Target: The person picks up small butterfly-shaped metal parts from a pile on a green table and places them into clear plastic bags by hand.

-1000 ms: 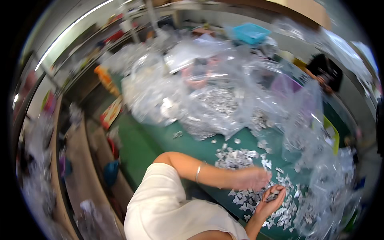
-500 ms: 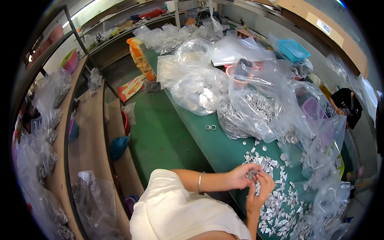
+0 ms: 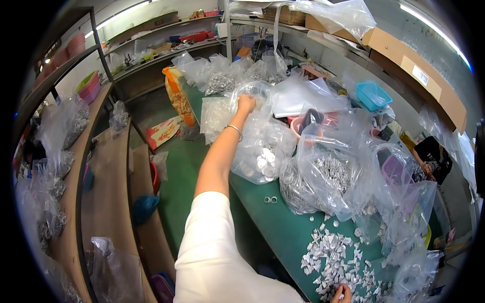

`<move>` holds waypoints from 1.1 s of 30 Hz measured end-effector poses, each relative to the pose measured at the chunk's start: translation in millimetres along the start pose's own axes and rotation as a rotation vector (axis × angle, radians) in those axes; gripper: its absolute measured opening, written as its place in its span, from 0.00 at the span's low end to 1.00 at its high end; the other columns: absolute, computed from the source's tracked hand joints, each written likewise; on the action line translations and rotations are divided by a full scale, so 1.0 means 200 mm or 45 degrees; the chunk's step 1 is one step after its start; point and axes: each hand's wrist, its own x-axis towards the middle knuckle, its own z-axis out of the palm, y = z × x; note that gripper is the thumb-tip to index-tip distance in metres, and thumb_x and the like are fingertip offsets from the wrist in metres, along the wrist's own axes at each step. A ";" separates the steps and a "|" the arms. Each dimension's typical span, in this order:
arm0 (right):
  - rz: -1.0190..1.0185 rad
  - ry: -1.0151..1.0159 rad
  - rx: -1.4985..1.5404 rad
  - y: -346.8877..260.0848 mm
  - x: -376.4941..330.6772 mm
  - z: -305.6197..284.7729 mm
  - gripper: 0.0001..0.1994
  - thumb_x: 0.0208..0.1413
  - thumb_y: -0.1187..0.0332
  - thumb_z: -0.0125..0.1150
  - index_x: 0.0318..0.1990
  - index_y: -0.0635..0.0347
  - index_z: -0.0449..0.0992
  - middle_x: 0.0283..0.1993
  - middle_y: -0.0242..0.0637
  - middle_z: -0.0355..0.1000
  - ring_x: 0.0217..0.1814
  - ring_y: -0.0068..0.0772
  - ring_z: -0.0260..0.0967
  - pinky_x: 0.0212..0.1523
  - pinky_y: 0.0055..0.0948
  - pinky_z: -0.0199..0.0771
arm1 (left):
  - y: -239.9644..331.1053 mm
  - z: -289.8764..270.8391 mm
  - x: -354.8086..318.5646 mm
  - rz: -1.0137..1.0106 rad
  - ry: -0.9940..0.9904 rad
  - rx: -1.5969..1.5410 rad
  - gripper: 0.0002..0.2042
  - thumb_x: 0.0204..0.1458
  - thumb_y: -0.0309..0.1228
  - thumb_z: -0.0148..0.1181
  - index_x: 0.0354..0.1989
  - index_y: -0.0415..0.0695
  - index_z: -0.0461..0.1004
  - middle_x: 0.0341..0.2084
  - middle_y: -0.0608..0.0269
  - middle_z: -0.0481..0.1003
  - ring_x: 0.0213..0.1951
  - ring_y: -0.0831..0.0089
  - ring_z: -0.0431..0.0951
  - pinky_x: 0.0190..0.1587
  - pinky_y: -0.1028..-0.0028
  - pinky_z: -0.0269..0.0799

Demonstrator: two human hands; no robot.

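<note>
Both my hands are busy, one near me and one far off. Low down at the bottom of the frame, my right hand (image 3: 344,293) just peeks in at the edge. Its fingers rest on the pile of small white pieces (image 3: 333,257), which lie spread over the green worktop (image 3: 283,227). I see so little of this hand that I cannot tell if it is pinching a piece or lying loose.

A bit further up, two little metal rings (image 3: 271,200) sit side by side on the bare green, just left of a big clear bag of silver metal parts (image 3: 323,177).

My left arm in its white sleeve (image 3: 212,252) stretches long up the middle of the frame, with a thin silver bracelet (image 3: 234,129) on the wrist. My left hand (image 3: 246,103) is curled shut on the top of a clear plastic bag (image 3: 262,146). That bag sits on the worktop in the middle of the frame and has round shiny discs (image 3: 265,164) in its bottom.

Behind it is a pink bowl (image 3: 308,123) under more plastic, and past that a blue basket (image 3: 373,95) at the upper right. More bags of parts are heaped at the far end. An orange bag (image 3: 178,96) stands at the worktop's far left corner. Wooden shelves (image 3: 96,166) with bags run down the left side. Another person's hand (image 3: 428,167) shows at the right edge.
</note>
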 end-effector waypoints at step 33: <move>0.105 0.129 -0.263 -0.18 -0.01 -0.08 0.13 0.56 0.66 0.50 0.39 0.70 0.73 0.35 0.47 0.72 0.35 0.37 0.69 0.38 0.30 0.70 | -0.54 0.07 0.01 0.097 -0.394 0.683 0.30 0.51 0.50 0.44 0.53 0.35 0.63 0.53 0.42 0.62 0.55 0.49 0.62 0.57 0.54 0.52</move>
